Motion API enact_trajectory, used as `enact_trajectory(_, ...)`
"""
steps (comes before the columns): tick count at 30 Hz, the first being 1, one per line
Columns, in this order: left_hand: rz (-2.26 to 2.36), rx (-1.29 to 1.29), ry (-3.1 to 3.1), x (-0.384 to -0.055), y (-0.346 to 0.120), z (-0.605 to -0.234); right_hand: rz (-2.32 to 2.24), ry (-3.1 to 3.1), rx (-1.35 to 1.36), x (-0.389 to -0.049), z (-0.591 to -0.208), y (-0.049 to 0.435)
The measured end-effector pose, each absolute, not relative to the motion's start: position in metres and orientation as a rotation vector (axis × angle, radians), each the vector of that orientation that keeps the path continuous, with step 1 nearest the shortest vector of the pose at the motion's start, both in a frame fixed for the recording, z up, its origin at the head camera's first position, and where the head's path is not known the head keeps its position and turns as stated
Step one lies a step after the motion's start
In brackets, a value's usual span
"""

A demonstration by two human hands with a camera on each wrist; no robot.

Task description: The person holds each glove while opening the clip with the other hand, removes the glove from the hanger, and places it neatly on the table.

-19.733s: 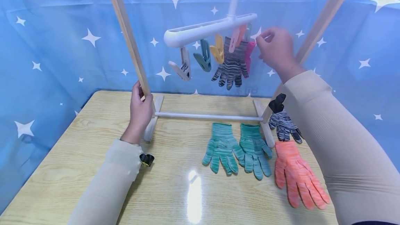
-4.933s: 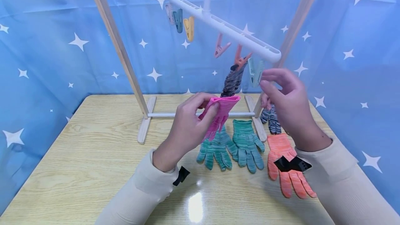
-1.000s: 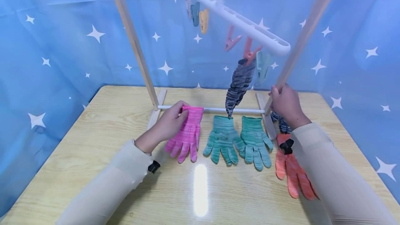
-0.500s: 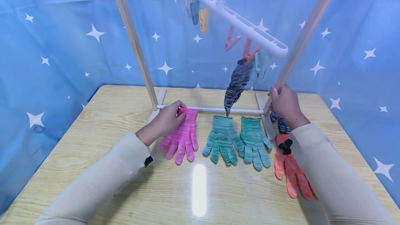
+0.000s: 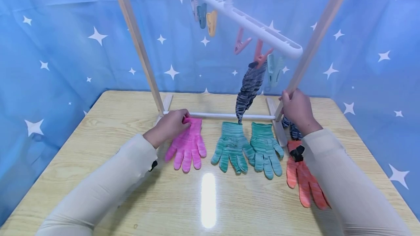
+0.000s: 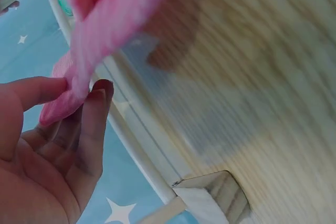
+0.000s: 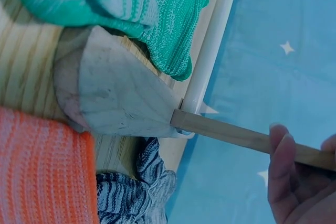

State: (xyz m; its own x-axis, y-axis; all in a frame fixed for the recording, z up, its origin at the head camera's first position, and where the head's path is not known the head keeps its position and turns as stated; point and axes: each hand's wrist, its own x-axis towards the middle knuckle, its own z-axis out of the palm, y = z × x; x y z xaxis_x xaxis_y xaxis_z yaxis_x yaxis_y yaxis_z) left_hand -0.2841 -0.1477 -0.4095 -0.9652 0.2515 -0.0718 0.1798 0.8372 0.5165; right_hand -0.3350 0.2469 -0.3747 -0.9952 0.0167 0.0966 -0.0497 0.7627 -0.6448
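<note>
My left hand [image 5: 168, 126] pinches the cuff of a pink glove [image 5: 187, 146], whose fingers lie spread toward me on the table. In the left wrist view, the cuff of the pink glove [image 6: 113, 30] is held between thumb and fingers. My right hand [image 5: 298, 112] grips the right wooden post [image 5: 319, 35] of a rack low down. A black-and-grey glove [image 5: 251, 86] hangs from a coral clothespin [image 5: 260, 54] on the white hanger [image 5: 252, 24]. Two green gloves [image 5: 232, 146] lie side by side between my hands.
An orange glove [image 5: 305, 181] lies partly under my right forearm, with a striped glove [image 7: 131, 192] behind it. Grey, teal, yellow [image 5: 211, 23], pink and mint [image 5: 273, 68] clothespins hang from the hanger. A white crossbar [image 5: 220, 115] joins the rack's feet.
Earlier the pink glove hung on the hanger; then my left hand held it in the air. Now it lies left of the green gloves, slid slightly leftward. My right hand moved from the mint clothespin to the post.
</note>
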Motion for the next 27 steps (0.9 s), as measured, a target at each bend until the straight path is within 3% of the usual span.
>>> enact_trajectory(15,0.580,0.317,2.846,-0.286,-0.147,-0.430,1.057,-2.874,0.011,-0.329,-0.375,0.251)
enact_trajectory(27,0.484,0.341,2.841,-0.289,-0.148,-0.424,1.068,-2.851,0.025,-0.333,-0.376,0.247)
